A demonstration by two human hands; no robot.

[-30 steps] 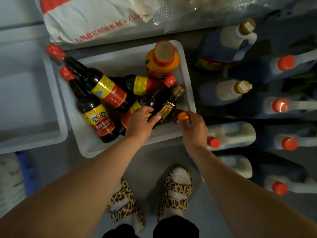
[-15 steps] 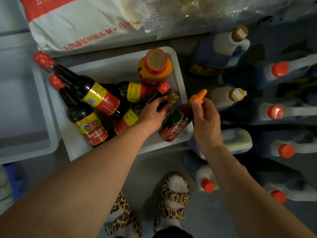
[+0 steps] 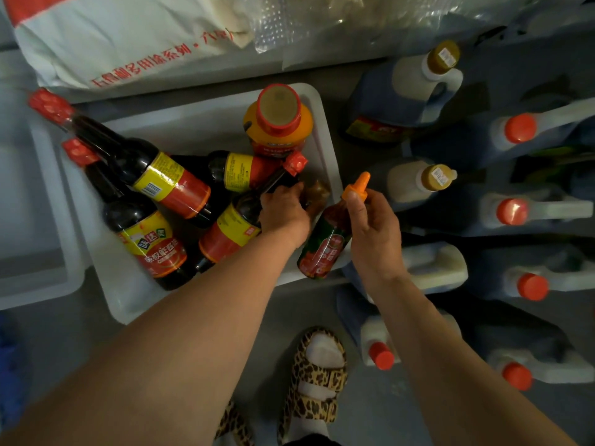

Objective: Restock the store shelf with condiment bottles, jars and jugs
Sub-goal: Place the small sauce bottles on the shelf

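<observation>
Your right hand [image 3: 375, 233] pinches the orange-capped sauce bottle [image 3: 325, 244] by its neck over the white tray [image 3: 325, 130] edge, left hand [image 3: 283, 210] curls round a small dark bottle [image 3: 314, 196] inside, so imo lift each straight up, clear of the neighbours.

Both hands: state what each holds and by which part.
Right hand pinches the orange-capped sauce bottle at its neck. Left hand grips a dark bottle at its shoulder.
</observation>
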